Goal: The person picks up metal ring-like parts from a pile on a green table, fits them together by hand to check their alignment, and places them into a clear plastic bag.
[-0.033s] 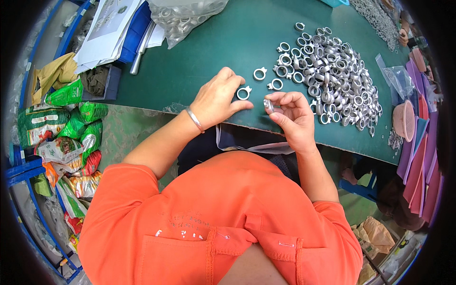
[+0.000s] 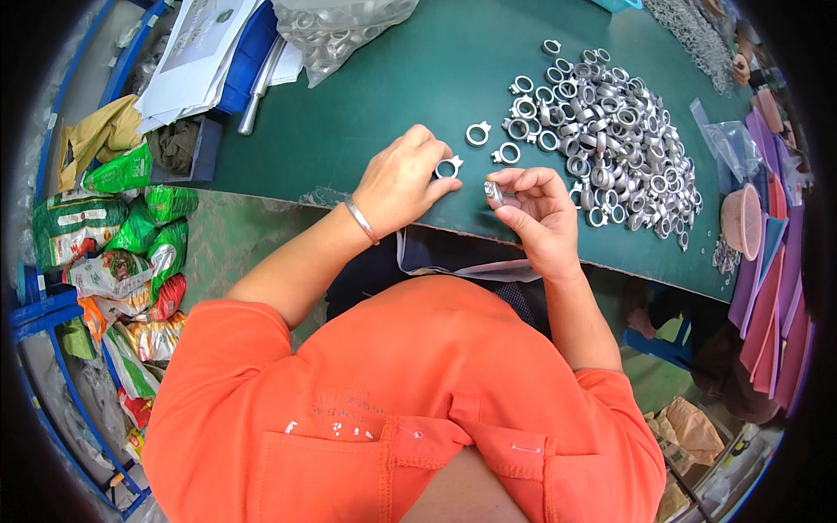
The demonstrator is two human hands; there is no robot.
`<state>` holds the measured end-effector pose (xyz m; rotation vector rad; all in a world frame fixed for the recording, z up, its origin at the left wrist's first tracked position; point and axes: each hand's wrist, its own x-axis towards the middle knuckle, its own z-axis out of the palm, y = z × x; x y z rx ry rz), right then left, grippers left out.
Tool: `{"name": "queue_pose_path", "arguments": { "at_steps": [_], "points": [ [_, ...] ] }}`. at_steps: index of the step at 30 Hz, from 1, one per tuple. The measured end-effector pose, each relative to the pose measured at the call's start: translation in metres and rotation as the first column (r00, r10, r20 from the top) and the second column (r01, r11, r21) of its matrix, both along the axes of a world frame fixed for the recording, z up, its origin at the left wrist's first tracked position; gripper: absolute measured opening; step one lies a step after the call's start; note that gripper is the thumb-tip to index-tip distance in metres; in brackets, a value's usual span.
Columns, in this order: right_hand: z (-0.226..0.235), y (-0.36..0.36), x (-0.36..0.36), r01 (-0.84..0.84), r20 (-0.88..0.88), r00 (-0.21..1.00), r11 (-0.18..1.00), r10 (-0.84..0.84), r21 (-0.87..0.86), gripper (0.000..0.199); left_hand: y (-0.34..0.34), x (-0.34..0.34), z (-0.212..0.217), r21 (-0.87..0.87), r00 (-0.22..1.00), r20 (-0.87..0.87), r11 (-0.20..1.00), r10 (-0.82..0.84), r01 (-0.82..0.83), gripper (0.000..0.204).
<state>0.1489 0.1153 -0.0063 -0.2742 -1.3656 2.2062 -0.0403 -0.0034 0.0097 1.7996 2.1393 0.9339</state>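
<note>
My left hand (image 2: 397,179), with a silver bangle at the wrist, is at the near edge of the green table. Its thumb and fingers close round a grey metal ring (image 2: 455,162) with small lugs, which partly hides behind the thumb. In my right hand (image 2: 542,205) a small shiny metal piece (image 2: 493,193) is pinched between thumb and fingertips, seen edge-on; it looks like another such ring. Two loose rings, one farther off (image 2: 478,133) and one nearer my right hand (image 2: 506,153), lie on the tabletop just beyond my hands.
A large heap of metal rings (image 2: 623,131) covers the table's right side. A clear bag of rings (image 2: 340,35) stands at the back left, beside papers (image 2: 196,52) and a blue bin (image 2: 246,65). A pink basket (image 2: 741,220) sits far right. Colourful sacks (image 2: 113,270) lie at left.
My left thumb has drawn in against the ring, and the fingers now close on it. My right hand and its metal piece have not visibly moved.
</note>
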Motion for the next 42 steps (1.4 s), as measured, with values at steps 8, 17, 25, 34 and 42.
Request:
{"name": "queue_pose_path", "arguments": {
  "at_steps": [8, 17, 25, 34, 42],
  "points": [
    [0.001, 0.001, 0.008, 0.025, 0.126, 0.992, 0.977, 0.003, -0.213, 0.025, -0.009, 0.021, -0.003, 0.059, 0.202, 0.977, 0.997, -0.067, 0.045, 0.023],
    [0.014, -0.009, 0.003, 0.054, 0.067, 0.996, 0.997, -0.05, -0.058, 0.014, -0.018, 0.028, -0.003, 0.113, -0.152, 0.982, 0.994, -0.111, 0.005, 0.022],
    [0.029, -0.022, 0.017, -0.164, 0.285, 0.956, 0.929, 0.068, 0.331, 0.018, -0.036, 0.023, -0.001, 0.087, -0.187, 0.98, 0.993, -0.072, 0.076, 0.02],
    [0.03, -0.026, 0.024, -0.278, 0.351, 0.935, 0.509, -0.05, 0.814, 0.019, -0.055, 0.024, 0.002, -0.288, 0.277, 0.939, 0.909, 0.205, 0.303, 0.016],
    [0.021, 0.02, -0.004, -0.038, 0.091, 0.889, 0.126, -0.448, 0.991, 0.032, 0.003, 0.013, 0.015, 0.046, 0.974, 0.197, 0.994, -0.109, 0.102, 0.017]
  ]
}}
